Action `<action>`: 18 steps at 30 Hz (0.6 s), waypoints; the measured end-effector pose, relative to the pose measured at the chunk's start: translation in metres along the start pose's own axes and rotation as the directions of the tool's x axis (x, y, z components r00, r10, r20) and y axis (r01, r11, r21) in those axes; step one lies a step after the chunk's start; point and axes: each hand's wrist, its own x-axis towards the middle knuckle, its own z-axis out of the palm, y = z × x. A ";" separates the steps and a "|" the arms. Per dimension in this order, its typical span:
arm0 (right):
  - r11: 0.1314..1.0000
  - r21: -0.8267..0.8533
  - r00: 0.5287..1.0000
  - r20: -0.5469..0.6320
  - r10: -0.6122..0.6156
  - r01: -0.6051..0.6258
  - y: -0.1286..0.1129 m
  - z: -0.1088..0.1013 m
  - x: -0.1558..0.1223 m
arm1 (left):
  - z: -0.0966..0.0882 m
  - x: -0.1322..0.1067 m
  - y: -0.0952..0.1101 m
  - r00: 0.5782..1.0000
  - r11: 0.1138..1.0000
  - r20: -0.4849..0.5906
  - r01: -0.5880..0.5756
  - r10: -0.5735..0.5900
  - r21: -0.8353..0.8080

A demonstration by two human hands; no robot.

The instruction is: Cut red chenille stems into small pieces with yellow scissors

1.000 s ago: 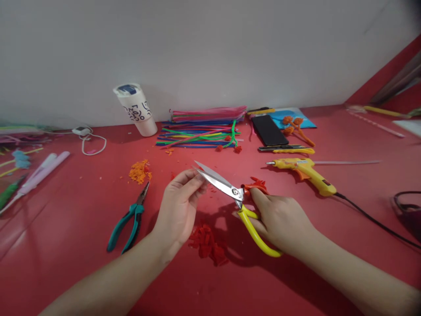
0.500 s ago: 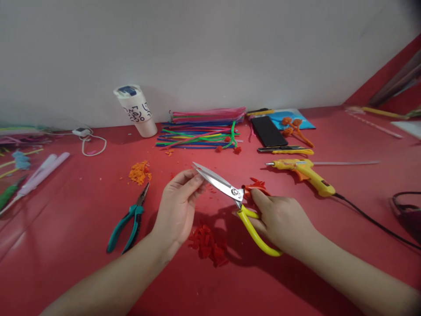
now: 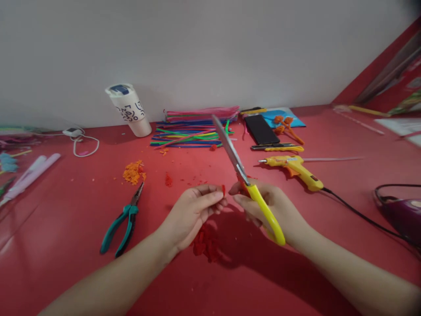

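Note:
Between the thumb and fingers of my left hand (image 3: 197, 206) is pinched a small red piece (image 3: 224, 190), its material too small to make out. Just right of it, my right hand (image 3: 268, 204) is closed around a pair of scissors (image 3: 261, 206) with yellow handle and blades pointing up and away. The thumb and forefinger of that hand reach toward the red piece, with a narrow gap. Below my left hand lies a pile of red scraps (image 3: 207, 248), partly hidden by the hand and in shadow.
Teal-handled pliers (image 3: 126, 224) and orange scraps (image 3: 133, 172) lie left. A white tumbler (image 3: 130, 109), colourful pipe cleaners (image 3: 190, 131) and a black phone (image 3: 262, 129) are along the wall. To the right are a yellow glue gun (image 3: 294, 169) and a yellow utility knife (image 3: 278, 148).
The scissors have swung upright, their tips leaving my left fingers. My hands have come closer together, the left moving right and down. A red piece now shows in my left fingertips.

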 end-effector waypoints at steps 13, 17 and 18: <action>0.995 0.098 0.999 0.002 -0.035 0.035 -0.002 0.004 -0.003 | 0.010 -0.004 -0.004 0.995 0.907 -0.037 -0.071 0.095 0.415; 0.994 -0.046 0.995 -0.004 -0.100 0.100 0.000 0.000 -0.002 | 0.012 -0.004 -0.001 0.988 0.892 -0.070 -0.094 0.139 0.442; 0.986 -0.112 0.992 -0.010 -0.124 0.122 0.000 -0.002 -0.002 | 0.011 -0.004 0.000 0.983 0.900 -0.096 -0.100 0.154 0.424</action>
